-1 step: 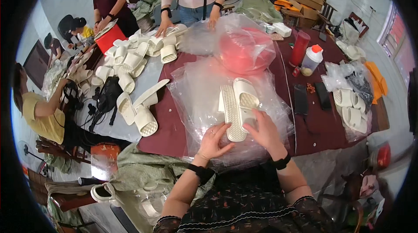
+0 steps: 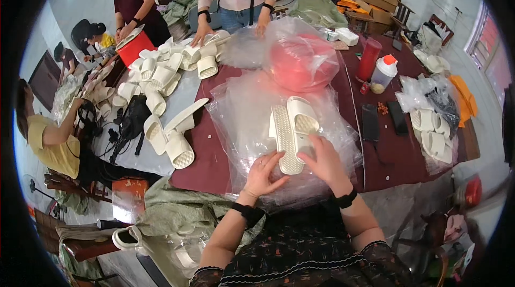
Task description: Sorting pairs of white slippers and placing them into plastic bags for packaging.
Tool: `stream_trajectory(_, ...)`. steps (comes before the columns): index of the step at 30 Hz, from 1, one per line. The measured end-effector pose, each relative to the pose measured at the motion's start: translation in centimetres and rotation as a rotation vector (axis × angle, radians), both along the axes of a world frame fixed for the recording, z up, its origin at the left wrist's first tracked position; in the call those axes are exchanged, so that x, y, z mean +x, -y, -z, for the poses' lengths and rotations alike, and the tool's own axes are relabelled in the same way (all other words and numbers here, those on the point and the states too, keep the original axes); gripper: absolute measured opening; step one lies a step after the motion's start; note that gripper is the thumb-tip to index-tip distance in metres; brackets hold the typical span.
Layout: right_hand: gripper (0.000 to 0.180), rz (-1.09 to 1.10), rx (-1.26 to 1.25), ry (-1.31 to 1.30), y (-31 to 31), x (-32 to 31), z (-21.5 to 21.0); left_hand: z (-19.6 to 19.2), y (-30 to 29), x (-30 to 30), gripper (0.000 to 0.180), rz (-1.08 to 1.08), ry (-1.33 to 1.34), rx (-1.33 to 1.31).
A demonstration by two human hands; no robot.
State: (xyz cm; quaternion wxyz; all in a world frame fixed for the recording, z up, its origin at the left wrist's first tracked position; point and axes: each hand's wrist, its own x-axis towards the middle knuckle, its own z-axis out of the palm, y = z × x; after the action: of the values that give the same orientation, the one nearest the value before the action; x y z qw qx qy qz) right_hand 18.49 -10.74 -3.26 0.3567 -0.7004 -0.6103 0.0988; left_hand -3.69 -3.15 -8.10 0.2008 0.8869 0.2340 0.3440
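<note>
A pair of cream slippers lies on clear plastic bags (image 2: 241, 120) in front of me. One slipper (image 2: 287, 142) shows its long textured face, its near end between my hands. The other slipper (image 2: 301, 111) sits against its right side with its broad strap up. My left hand (image 2: 264, 174) rests at the near left edge, fingers stretched and thumb apart. On the right, my right hand (image 2: 324, 162) touches the near end of the pair, with thumb and fingers spread. Its palm side is hidden.
Loose cream slippers (image 2: 166, 75) are heaped at the left. A red round thing under plastic (image 2: 303, 61) stands beyond the bags. To the right are a white bottle (image 2: 384, 75), a red cylinder (image 2: 369, 59), dark flat objects (image 2: 370, 122) and bagged slippers (image 2: 435, 145). Co-workers stand and sit around the table.
</note>
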Motion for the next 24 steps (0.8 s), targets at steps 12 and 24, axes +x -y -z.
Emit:
stream_trajectory(12, 0.108, -0.097, -0.042, -0.131, -4.6, -0.6, 1.5, 0.4, -0.3, -0.1, 0.082, 0.021, 0.052, 0.037)
stream_trajectory(24, 0.088, -0.330, -0.035, 0.150, 0.6, -2.5, -0.5, 0.6, 0.5, -0.4, 0.090, -0.012, 0.187, -0.185)
